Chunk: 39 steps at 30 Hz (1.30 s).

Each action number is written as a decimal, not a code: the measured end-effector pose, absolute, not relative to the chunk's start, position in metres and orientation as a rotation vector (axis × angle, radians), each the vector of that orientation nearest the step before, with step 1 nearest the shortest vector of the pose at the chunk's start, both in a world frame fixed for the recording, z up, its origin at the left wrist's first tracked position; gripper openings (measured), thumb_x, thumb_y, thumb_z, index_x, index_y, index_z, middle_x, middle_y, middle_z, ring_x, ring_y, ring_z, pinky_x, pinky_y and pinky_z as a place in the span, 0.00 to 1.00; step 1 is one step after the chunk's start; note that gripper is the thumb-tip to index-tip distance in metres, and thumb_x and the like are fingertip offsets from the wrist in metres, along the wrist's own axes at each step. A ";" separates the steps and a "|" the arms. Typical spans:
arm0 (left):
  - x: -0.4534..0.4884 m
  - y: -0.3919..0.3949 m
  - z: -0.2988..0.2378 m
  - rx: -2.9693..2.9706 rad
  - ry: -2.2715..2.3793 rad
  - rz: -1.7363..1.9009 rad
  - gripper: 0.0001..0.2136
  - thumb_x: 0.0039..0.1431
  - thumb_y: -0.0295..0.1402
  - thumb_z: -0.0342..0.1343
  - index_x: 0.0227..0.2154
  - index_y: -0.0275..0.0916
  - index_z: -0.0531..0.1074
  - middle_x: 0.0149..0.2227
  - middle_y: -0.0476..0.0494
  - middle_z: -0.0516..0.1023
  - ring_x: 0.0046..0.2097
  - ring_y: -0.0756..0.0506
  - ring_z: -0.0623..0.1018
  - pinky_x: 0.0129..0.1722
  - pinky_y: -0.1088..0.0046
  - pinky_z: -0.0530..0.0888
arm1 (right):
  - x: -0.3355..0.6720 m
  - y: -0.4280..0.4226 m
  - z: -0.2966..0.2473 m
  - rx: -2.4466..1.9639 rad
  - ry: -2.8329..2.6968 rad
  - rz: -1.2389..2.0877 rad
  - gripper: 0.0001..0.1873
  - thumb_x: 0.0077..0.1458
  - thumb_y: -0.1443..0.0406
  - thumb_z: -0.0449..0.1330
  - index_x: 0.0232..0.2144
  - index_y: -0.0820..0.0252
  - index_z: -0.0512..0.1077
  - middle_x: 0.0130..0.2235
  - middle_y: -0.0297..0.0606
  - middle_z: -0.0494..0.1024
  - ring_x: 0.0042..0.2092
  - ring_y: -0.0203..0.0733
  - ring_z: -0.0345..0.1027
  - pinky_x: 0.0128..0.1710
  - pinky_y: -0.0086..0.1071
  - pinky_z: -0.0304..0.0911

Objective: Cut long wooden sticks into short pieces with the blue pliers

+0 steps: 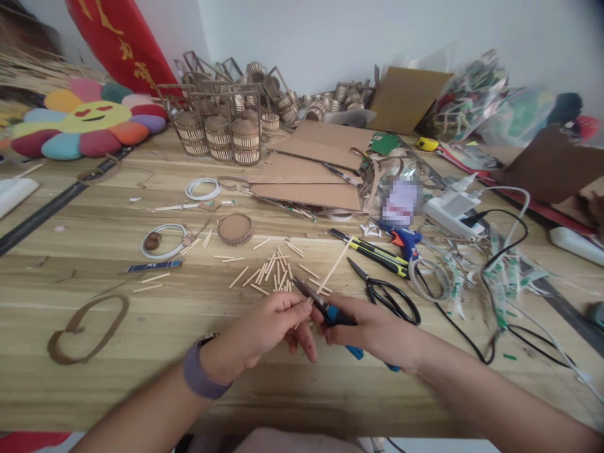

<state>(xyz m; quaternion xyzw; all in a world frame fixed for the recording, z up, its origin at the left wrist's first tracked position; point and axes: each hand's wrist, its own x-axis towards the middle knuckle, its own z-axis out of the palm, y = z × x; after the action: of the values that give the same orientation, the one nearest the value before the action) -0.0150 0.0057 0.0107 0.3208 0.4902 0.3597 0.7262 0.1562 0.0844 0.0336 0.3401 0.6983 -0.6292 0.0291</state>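
Observation:
My right hand (372, 330) is closed round blue-handled pliers (325, 308), whose dark jaws point up-left over the wooden table (141, 377). My left hand (268, 327), with a purple band at the wrist, pinches a thin wooden stick right beside the jaws; the stick is mostly hidden by my fingers. Just beyond my hands lies a scatter of several short cut sticks (271, 267) and one long stick (335, 267).
Black scissors (389, 292), a utility knife (368, 248), a blue glue gun (406, 239) and tangled cables lie right. A round cardboard disc (234, 228), cardboard sheets (311, 170), small woven baskets (221, 132) and a flower cushion (85, 123) sit farther back. A brown cardboard ring (87, 327) lies left.

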 end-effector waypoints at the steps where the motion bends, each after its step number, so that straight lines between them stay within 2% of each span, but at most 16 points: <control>1: -0.015 0.006 0.011 0.709 1.081 0.793 0.21 0.52 0.52 0.53 0.32 0.35 0.69 0.18 0.48 0.74 0.22 0.50 0.73 0.23 0.77 0.58 | 0.155 0.084 0.034 1.051 2.175 -1.918 0.06 0.45 0.69 0.55 0.30 0.57 0.63 0.27 0.28 0.61 0.31 0.34 0.55 0.30 0.26 0.54; 6: -0.015 0.005 0.011 0.716 1.083 0.810 0.20 0.52 0.51 0.53 0.30 0.36 0.68 0.17 0.49 0.73 0.22 0.50 0.72 0.24 0.77 0.59 | 0.152 0.083 0.036 1.041 2.358 -1.707 0.06 0.45 0.71 0.54 0.28 0.58 0.62 0.27 0.27 0.61 0.30 0.34 0.53 0.30 0.27 0.52; 11: -0.014 0.006 0.010 0.728 1.103 0.814 0.19 0.52 0.51 0.54 0.30 0.37 0.67 0.17 0.51 0.72 0.22 0.50 0.72 0.23 0.77 0.59 | 0.150 0.084 0.031 1.021 2.452 -1.585 0.02 0.49 0.68 0.54 0.28 0.58 0.62 0.28 0.29 0.64 0.32 0.36 0.56 0.33 0.28 0.54; 17: -0.018 0.007 0.012 0.824 1.116 0.938 0.18 0.56 0.50 0.51 0.29 0.38 0.65 0.17 0.50 0.72 0.23 0.50 0.71 0.24 0.77 0.61 | 0.154 0.090 0.040 0.955 2.456 -1.680 0.09 0.54 0.61 0.54 0.36 0.59 0.66 0.35 0.34 0.70 0.37 0.39 0.62 0.39 0.31 0.59; 19: -0.021 0.009 0.012 0.872 1.136 1.022 0.16 0.59 0.48 0.49 0.29 0.38 0.65 0.16 0.52 0.70 0.22 0.51 0.69 0.24 0.76 0.62 | 0.160 0.093 0.045 1.031 2.507 -1.566 0.10 0.55 0.59 0.54 0.34 0.59 0.67 0.33 0.34 0.70 0.36 0.39 0.63 0.37 0.30 0.60; 23: -0.027 0.010 0.008 0.964 1.265 1.031 0.15 0.62 0.46 0.45 0.31 0.39 0.65 0.14 0.56 0.62 0.19 0.51 0.64 0.24 0.76 0.62 | 0.168 0.095 0.046 1.364 2.774 -1.136 0.09 0.57 0.59 0.52 0.32 0.57 0.65 0.30 0.35 0.72 0.32 0.40 0.64 0.33 0.32 0.60; 25: -0.027 0.010 0.009 1.066 1.359 0.941 0.15 0.63 0.45 0.43 0.30 0.39 0.66 0.15 0.57 0.60 0.19 0.51 0.63 0.24 0.76 0.61 | 0.166 0.093 0.042 1.404 3.022 -0.937 0.06 0.58 0.60 0.53 0.35 0.57 0.64 0.35 0.40 0.74 0.36 0.44 0.67 0.36 0.35 0.62; 26: -0.026 0.009 0.010 1.126 1.398 0.886 0.15 0.63 0.45 0.43 0.30 0.40 0.66 0.15 0.57 0.60 0.20 0.51 0.63 0.25 0.76 0.61 | 0.164 0.093 0.040 1.351 3.161 -0.843 0.06 0.58 0.62 0.53 0.37 0.57 0.64 0.41 0.44 0.74 0.42 0.46 0.68 0.39 0.37 0.63; 28: -0.024 0.009 0.013 1.250 1.465 0.799 0.14 0.64 0.43 0.43 0.29 0.40 0.66 0.16 0.56 0.61 0.22 0.50 0.64 0.26 0.75 0.61 | 0.158 0.092 0.034 1.154 3.377 -0.689 0.07 0.59 0.64 0.53 0.41 0.57 0.63 0.54 0.51 0.67 0.54 0.51 0.63 0.48 0.40 0.61; 29: -0.023 0.008 0.014 1.309 1.496 0.776 0.14 0.64 0.41 0.43 0.28 0.40 0.66 0.18 0.55 0.62 0.24 0.49 0.66 0.28 0.75 0.61 | 0.154 0.093 0.031 1.068 3.420 -0.643 0.07 0.59 0.65 0.53 0.42 0.57 0.63 0.57 0.52 0.64 0.57 0.51 0.60 0.50 0.41 0.60; 31: -0.022 0.008 0.014 1.420 1.557 0.761 0.11 0.63 0.37 0.44 0.28 0.41 0.66 0.22 0.52 0.67 0.28 0.47 0.69 0.30 0.74 0.61 | 0.148 0.094 0.024 1.018 3.378 -0.579 0.08 0.60 0.65 0.53 0.42 0.58 0.63 0.53 0.51 0.68 0.53 0.51 0.64 0.47 0.41 0.62; 34: -0.020 0.007 0.009 1.548 1.673 0.711 0.09 0.62 0.33 0.44 0.29 0.41 0.66 0.27 0.47 0.72 0.32 0.44 0.72 0.32 0.73 0.60 | 0.144 0.096 0.015 1.125 3.265 -0.421 0.08 0.59 0.63 0.54 0.41 0.59 0.66 0.39 0.45 0.75 0.40 0.49 0.70 0.38 0.38 0.63; 39: -0.016 0.002 0.001 1.628 1.842 0.574 0.09 0.62 0.33 0.45 0.31 0.42 0.69 0.24 0.44 0.72 0.27 0.43 0.71 0.32 0.70 0.60 | 0.143 0.090 0.005 1.290 3.147 -0.331 0.08 0.58 0.62 0.55 0.37 0.60 0.66 0.35 0.43 0.74 0.35 0.46 0.69 0.32 0.33 0.58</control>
<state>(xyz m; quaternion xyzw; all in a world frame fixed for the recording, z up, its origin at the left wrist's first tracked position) -0.0162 0.0020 0.0009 0.6143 0.6953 0.2165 0.3038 0.1434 0.0897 0.0052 0.3739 0.9122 -0.0959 -0.1372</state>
